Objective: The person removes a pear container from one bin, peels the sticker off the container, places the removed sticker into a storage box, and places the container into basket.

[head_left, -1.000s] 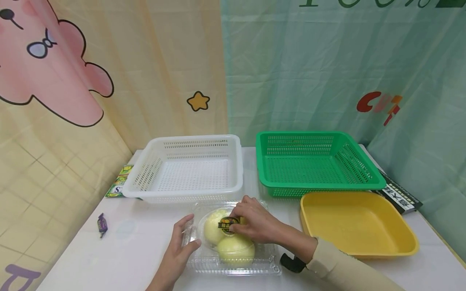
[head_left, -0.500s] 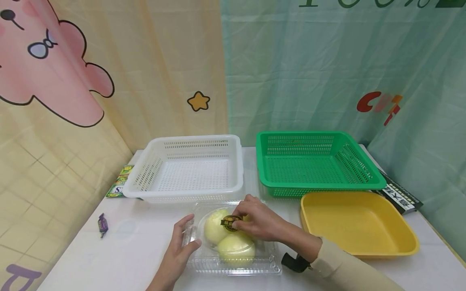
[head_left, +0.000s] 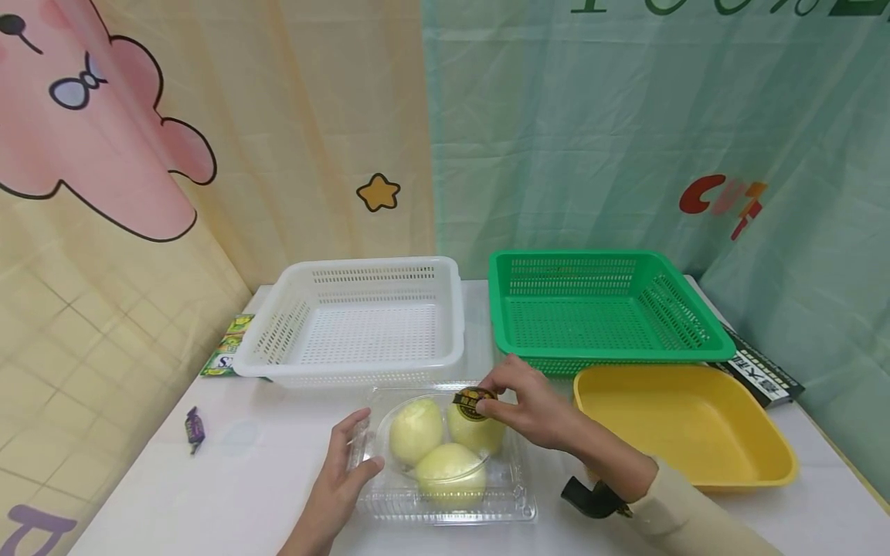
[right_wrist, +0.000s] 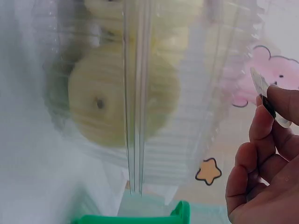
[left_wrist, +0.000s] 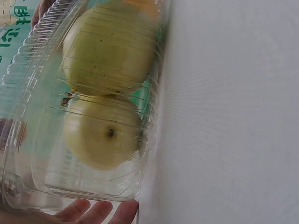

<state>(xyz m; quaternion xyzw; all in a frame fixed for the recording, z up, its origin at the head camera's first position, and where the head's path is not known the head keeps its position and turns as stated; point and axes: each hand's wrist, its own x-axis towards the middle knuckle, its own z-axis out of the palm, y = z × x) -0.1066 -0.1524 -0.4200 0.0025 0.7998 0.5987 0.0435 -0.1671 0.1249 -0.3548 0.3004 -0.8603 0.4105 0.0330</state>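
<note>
A clear plastic clamshell box [head_left: 514, 502] lies on the table at the lower middle of the head view. Inside it are three pale yellow-green fruits [head_left: 416, 432], round like pears. My left hand [head_left: 327, 488] holds the box by its left side, thumb over the lid edge; in the left wrist view its fingers [left_wrist: 96, 212] lie against the end wall. Between thumb and index finger, my right hand [head_left: 535, 413] pinches a round black-and-gold sticker [head_left: 473, 403] above the lid's right part. The right wrist view shows that sticker [right_wrist: 261, 95] edge-on, apart from the box.
Behind the box stand a white basket [head_left: 348, 367] and a green basket [head_left: 612, 357]. A yellow tray [head_left: 688, 432] is at the right, beside a black-and-white package [head_left: 758, 371]. At the left lie a purple wrapped candy [head_left: 195, 430] and a green packet [head_left: 225, 355].
My right hand has moved right and slightly up with the sticker, away from the middle of the lid, uncovering the third fruit. The left hand and the box stay in place.
</note>
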